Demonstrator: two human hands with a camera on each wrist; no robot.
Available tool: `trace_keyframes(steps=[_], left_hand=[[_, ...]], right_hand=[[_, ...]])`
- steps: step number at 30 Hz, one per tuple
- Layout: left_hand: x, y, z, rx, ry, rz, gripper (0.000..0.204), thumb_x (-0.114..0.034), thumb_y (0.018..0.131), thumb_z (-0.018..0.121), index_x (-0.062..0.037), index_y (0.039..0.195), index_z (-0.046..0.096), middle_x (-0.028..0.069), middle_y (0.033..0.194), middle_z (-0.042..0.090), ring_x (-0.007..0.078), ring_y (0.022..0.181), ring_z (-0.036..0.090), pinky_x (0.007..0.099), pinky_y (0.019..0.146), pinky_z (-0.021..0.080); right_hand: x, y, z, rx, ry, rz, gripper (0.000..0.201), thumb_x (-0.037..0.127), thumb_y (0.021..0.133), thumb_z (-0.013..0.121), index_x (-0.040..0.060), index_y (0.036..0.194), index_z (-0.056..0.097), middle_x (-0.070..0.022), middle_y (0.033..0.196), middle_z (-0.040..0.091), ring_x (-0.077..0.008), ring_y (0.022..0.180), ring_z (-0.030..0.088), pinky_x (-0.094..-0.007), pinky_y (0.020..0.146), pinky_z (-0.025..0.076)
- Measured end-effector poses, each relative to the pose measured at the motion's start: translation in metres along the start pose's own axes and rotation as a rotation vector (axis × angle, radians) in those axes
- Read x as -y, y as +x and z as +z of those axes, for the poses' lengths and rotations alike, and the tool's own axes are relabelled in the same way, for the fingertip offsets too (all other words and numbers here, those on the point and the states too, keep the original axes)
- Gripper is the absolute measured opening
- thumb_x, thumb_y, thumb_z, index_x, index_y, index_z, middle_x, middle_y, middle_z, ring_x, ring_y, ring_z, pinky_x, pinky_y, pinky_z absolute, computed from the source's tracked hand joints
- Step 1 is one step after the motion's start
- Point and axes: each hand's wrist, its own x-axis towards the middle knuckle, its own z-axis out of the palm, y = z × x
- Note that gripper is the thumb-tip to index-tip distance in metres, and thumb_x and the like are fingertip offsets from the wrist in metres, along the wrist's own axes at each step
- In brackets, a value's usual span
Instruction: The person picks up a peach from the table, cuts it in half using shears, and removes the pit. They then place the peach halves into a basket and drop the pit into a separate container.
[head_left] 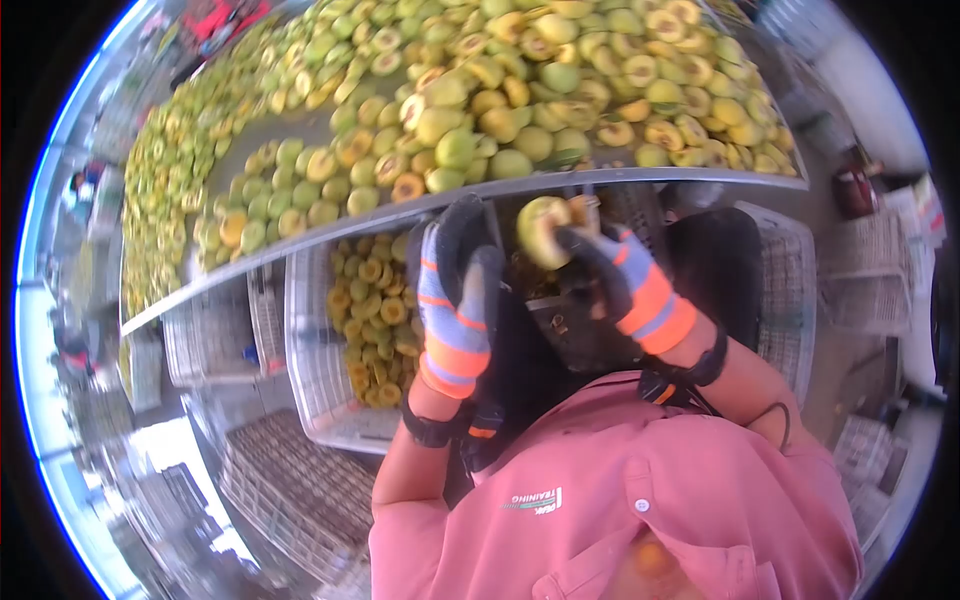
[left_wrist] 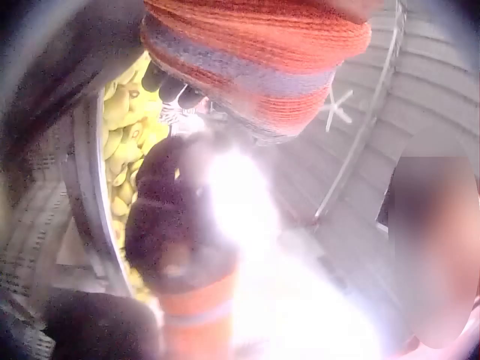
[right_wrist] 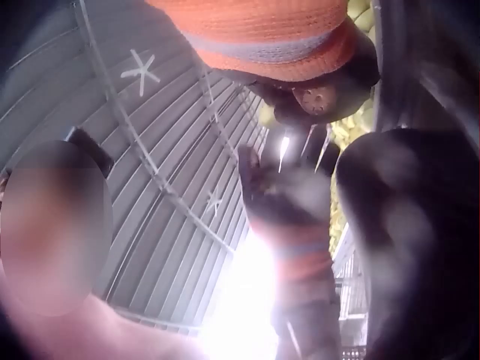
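Both hands wear grey-and-orange striped gloves with black palms. My right hand (head_left: 572, 242) grips a yellow-green fruit (head_left: 540, 230) just under the metal table edge (head_left: 400, 208); the right wrist view shows the same fruit (right_wrist: 319, 99) below the orange cuff. My left hand (head_left: 462, 262) is raised beside it, a little to the left, fingers up and apart, with nothing visible in it. Seen from the right wrist, the left hand (right_wrist: 289, 196) is dark and backlit. The left wrist view is washed out by glare, with the right hand (left_wrist: 176, 217) a dark shape.
A long metal table carries heaps of green and yellow fruit (head_left: 520, 90). Below it stands a white crate (head_left: 300, 340) of halved yellow fruit (head_left: 375, 310). An empty white crate (head_left: 790, 290) stands at the right, a brown one (head_left: 300, 490) at the lower left.
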Motion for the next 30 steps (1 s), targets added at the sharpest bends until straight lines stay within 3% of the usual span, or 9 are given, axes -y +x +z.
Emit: trace_keyframes(steps=[1,5,7,10,17,21,25,27,30], left_hand=[[-0.006,0.003,0.013,0.066,-0.056,-0.042,0.044,0.0,0.087,0.054,0.0018,0.131,0.047,0.0114,0.123,0.052,0.0209,0.11,0.052,0.0326,0.097,0.041],[-0.002,0.004,0.063,-0.018,-0.332,-0.235,0.033,-0.007,0.096,0.051,0.0002,0.128,0.049,0.0069,0.114,0.056,0.0163,0.103,0.054,0.0289,0.091,0.045],[0.024,0.012,0.062,-0.065,0.473,0.393,0.032,-0.006,0.087,0.061,0.0054,0.116,0.052,0.0201,0.109,0.062,0.0308,0.093,0.063,0.0376,0.085,0.049],[0.036,0.011,0.065,-0.051,0.436,0.313,0.035,-0.007,0.087,0.062,0.0067,0.117,0.052,0.0182,0.107,0.063,0.0284,0.094,0.062,0.0377,0.087,0.049],[0.063,0.02,0.083,0.068,0.155,0.047,0.03,-0.004,0.089,0.057,0.0066,0.117,0.053,0.0152,0.1,0.065,0.025,0.09,0.063,0.0368,0.084,0.051],[0.059,0.024,0.113,0.138,0.322,0.203,0.033,-0.001,0.079,0.058,0.0043,0.112,0.057,0.0152,0.097,0.065,0.0289,0.086,0.064,0.0363,0.076,0.051],[0.081,0.026,0.133,0.095,0.188,0.012,0.033,-0.001,0.071,0.064,0.0022,0.104,0.061,0.0138,0.095,0.064,0.0316,0.085,0.063,0.0363,0.074,0.05],[0.086,0.03,0.136,0.153,0.592,0.347,0.031,-0.003,0.072,0.064,0.0018,0.102,0.062,0.0124,0.095,0.064,0.0308,0.085,0.063,0.0357,0.074,0.05],[0.087,0.029,0.15,0.002,-0.137,-0.222,0.025,-0.004,0.078,0.063,0.002,0.102,0.061,0.0115,0.096,0.065,0.0244,0.086,0.063,0.0331,0.073,0.051]], right_hand=[[0.016,0.001,0.01,-0.018,0.585,0.386,0.022,0.019,0.094,0.058,0.0068,0.112,0.062,-0.0008,0.086,0.064,-0.0082,0.064,0.058,-0.0227,0.052,0.045],[-0.001,0.0,0.022,-0.171,0.559,0.227,0.021,0.016,0.092,0.061,0.0056,0.111,0.061,0.0009,0.08,0.062,-0.006,0.063,0.055,-0.0214,0.05,0.043],[-0.014,0.0,0.019,-0.163,0.619,0.119,0.021,0.014,0.091,0.062,0.005,0.11,0.061,0.0016,0.079,0.061,-0.0046,0.063,0.053,-0.0208,0.049,0.041],[-0.024,-0.007,-0.007,0.026,0.71,0.246,0.022,0.012,0.089,0.064,0.0037,0.11,0.061,0.0005,0.082,0.062,-0.0042,0.066,0.054,-0.0218,0.054,0.044],[-0.029,-0.008,-0.062,-0.202,-0.022,-0.178,0.034,0.006,0.087,0.062,0.001,0.12,0.057,-0.008,0.109,0.066,-0.0144,0.096,0.061,-0.0292,0.084,0.049],[-0.041,0.005,-0.067,-0.302,-0.202,-0.2,0.03,0.007,0.084,0.064,0.0029,0.113,0.06,-0.0125,0.101,0.065,-0.0272,0.092,0.063,-0.0337,0.081,0.05],[-0.069,0.015,-0.059,-0.499,-0.442,-0.339,0.03,0.029,0.08,0.068,0.0094,0.102,0.061,-0.0159,0.089,0.064,-0.0381,0.082,0.062,-0.0414,0.071,0.05],[-0.081,0.017,-0.064,-0.42,-0.276,-0.156,0.032,0.031,0.081,0.067,0.0092,0.103,0.061,-0.0167,0.089,0.065,-0.0381,0.084,0.062,-0.041,0.074,0.051],[-0.093,0.016,-0.063,-0.328,-0.287,-0.209,0.032,0.031,0.081,0.067,0.0078,0.103,0.062,-0.0175,0.092,0.066,-0.0386,0.087,0.062,-0.0407,0.075,0.051]])
